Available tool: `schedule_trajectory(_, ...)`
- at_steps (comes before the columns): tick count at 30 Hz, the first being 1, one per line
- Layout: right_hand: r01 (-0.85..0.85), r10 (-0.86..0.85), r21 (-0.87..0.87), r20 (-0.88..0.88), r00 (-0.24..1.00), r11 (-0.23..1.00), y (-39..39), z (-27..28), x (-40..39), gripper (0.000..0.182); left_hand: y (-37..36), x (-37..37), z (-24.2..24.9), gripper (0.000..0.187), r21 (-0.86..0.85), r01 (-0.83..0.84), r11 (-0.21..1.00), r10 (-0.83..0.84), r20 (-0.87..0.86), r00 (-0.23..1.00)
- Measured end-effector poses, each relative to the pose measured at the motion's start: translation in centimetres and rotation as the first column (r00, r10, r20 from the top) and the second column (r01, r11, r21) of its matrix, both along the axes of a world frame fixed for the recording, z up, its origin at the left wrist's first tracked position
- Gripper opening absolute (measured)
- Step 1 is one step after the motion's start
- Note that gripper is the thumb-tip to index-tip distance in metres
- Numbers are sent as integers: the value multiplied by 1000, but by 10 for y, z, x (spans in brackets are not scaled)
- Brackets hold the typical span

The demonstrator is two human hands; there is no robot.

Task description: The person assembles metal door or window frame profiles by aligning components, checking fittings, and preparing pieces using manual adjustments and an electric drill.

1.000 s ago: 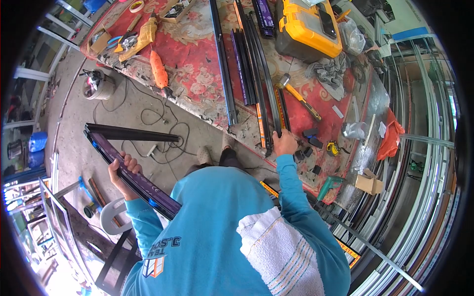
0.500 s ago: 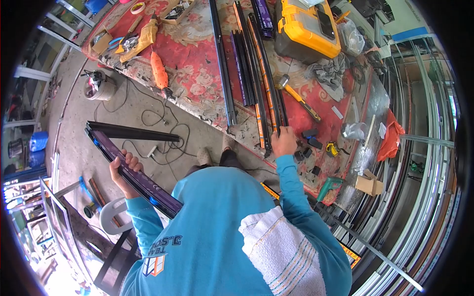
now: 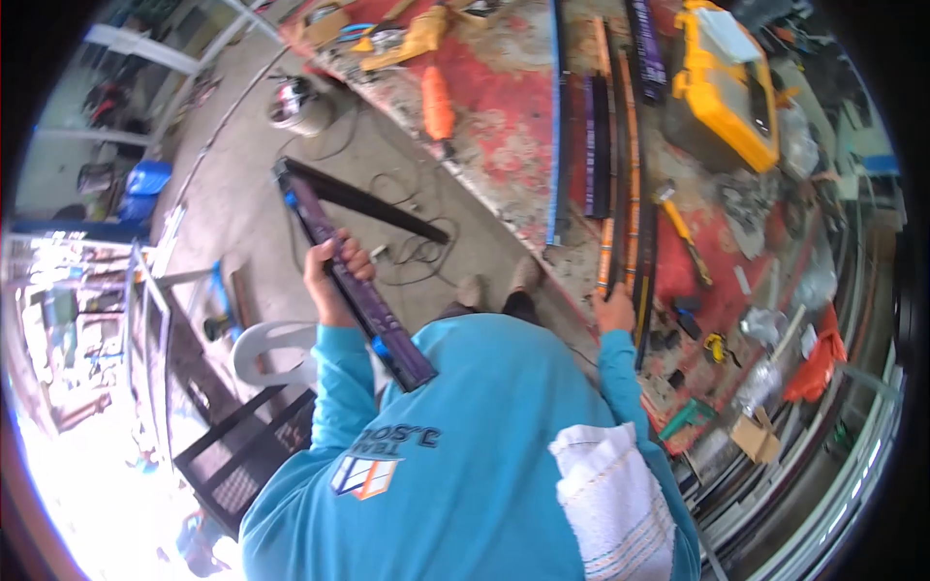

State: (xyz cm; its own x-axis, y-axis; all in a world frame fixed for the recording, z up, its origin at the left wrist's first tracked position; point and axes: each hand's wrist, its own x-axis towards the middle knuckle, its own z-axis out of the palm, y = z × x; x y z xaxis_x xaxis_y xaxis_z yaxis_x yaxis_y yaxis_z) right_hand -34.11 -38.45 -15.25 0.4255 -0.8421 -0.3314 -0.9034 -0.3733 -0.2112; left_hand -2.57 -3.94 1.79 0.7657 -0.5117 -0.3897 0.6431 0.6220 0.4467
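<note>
In my left hand (image 3: 339,276), fingers wrapped round it, is a black metal profile with purple film (image 3: 360,305). Blue pieces show along its side, and its far end meets a second black profile (image 3: 378,208) at an angle. My right hand (image 3: 613,308) is closed at the near end of a long black profile with orange film (image 3: 607,223) on the table. Beside it runs another orange-striped black profile (image 3: 635,184), reaching past my hand towards me. The right fingertips are partly hidden.
The table wears a worn red floral cloth (image 3: 504,126). On it are a hammer (image 3: 684,232), a yellow-and-black toolbox (image 3: 727,92), an orange-bodied power tool (image 3: 437,107) and a tape measure (image 3: 717,347). Cables (image 3: 412,261) trail over the floor near a bucket (image 3: 300,111).
The view has swung left, shifting the scene rightward. My left hand still holds the purple-filmed profile. My right hand has moved to the left orange-filmed profile's end; the neighbouring profile now extends nearer me.
</note>
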Motion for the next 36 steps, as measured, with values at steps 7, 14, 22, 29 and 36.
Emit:
schedule_trajectory(7,37,-36,13,-26,999,999,-2,-4,3,66,7,1,2,35,-131,0,991,1,5,1000)
schedule_trajectory(14,51,-49,76,-26,998,996,-7,-12,-2,77,10,1,5,35,-133,-24,991,22,-15,1000)
schedule_trajectory(22,91,-120,105,309,943,990,-12,-24,-15,51,10,6,2,31,-44,20,999,-22,-42,999)
schedule_trajectory(29,159,-135,12,591,795,987,-2,-11,-20,45,16,17,-8,34,-65,88,994,-91,-49,995)
schedule_trajectory(36,178,-157,6,500,852,984,8,4,-11,64,8,18,-1,34,-55,91,994,-92,-28,995)
